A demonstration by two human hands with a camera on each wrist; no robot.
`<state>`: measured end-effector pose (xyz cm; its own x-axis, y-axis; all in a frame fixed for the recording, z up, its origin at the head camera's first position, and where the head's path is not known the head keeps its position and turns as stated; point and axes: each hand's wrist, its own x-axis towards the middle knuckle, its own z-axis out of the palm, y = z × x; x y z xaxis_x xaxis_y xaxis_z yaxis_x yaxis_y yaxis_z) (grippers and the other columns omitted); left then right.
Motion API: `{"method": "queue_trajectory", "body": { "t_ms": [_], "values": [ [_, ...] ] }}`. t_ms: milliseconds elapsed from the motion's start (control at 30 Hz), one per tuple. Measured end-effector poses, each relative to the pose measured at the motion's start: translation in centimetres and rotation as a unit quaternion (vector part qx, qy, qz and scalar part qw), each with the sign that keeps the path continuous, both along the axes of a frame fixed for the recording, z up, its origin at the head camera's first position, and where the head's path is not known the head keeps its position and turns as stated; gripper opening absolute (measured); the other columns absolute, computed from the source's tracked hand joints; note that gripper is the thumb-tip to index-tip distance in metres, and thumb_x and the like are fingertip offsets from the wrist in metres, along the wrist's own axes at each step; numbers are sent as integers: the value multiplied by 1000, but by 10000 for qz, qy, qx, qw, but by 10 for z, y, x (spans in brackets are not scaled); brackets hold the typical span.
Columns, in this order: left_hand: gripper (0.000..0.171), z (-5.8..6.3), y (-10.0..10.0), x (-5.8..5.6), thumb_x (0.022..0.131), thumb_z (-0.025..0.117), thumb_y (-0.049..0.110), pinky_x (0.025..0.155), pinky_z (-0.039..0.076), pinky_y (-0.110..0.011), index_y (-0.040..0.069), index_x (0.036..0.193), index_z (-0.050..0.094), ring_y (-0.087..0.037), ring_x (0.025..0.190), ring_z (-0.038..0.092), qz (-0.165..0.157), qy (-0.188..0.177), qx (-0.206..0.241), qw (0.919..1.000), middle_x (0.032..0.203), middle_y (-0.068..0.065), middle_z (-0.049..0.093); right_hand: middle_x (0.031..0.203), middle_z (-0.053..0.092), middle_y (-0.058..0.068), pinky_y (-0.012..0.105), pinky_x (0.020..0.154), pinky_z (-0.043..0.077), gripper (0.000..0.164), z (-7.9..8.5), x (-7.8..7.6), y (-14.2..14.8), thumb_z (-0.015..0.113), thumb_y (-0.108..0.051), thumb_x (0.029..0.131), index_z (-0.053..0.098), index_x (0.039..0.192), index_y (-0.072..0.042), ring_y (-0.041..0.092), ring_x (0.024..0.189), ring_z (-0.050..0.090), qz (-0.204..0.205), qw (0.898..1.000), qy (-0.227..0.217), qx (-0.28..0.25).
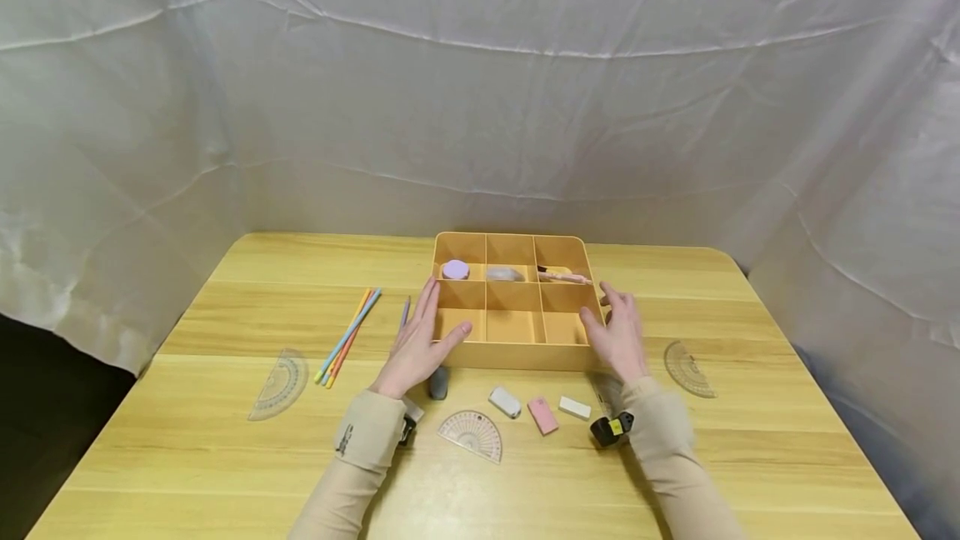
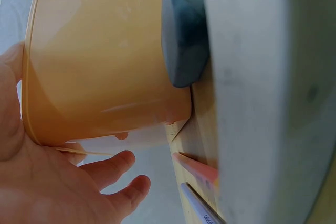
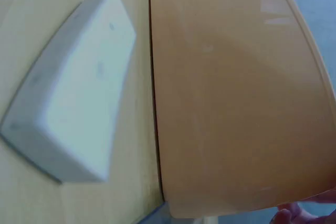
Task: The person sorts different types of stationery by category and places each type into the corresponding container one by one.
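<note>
An orange organizer box [image 1: 517, 356] with several compartments stands at the table's middle. My left hand [image 1: 420, 348] holds its left side, thumb over the front rim and fingers along the outer wall. At the opposite side my right hand [image 1: 621, 336] holds the right wall, thumb over the rim and fingers outside. The rear compartments contain a round lilac item [image 1: 455, 270], a whitish item [image 1: 504, 274] and a pink pen-like stick [image 1: 566, 277]. Nothing shows in the front compartments. By the left hand lies a dark grey eraser-like block [image 2: 184, 30].
Before the box lie a white-grey eraser [image 1: 505, 402], a pink eraser [image 1: 542, 416], a white block [image 3: 86, 90] and a clear protractor [image 1: 472, 433]. More protractors flank them, left [image 1: 279, 386] and right [image 1: 688, 369]. Coloured pencils [image 1: 348, 338] lie left; a purple pen [image 2: 199, 203] is nearer the box.
</note>
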<state>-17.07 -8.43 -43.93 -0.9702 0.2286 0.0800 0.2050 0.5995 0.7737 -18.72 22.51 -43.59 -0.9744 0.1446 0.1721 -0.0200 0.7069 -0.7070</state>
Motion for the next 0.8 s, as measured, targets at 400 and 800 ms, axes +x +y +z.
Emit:
{"method": "queue_trajectory", "body": {
  "t_ms": [400,800],
  "values": [
    [90,-1,1,0,101,56,45,123,9,-68,6,162,3,-43,156,11,-32,-33,22,10000,172,-6,-6,121,64,32,51,89,48,45,-8,2,2,46,-4,100,51,143,6,40,101,60,-16,9997,258,-27],
    [89,-1,0,-1,101,56,45,122,12,-69,7,162,3,-42,156,11,-25,7,49,10000,172,-8,-4,136,56,36,58,105,45,45,-7,2,-1,44,-6,102,47,145,7,48,123,57,-38,9997,130,-182]
  ]
}}
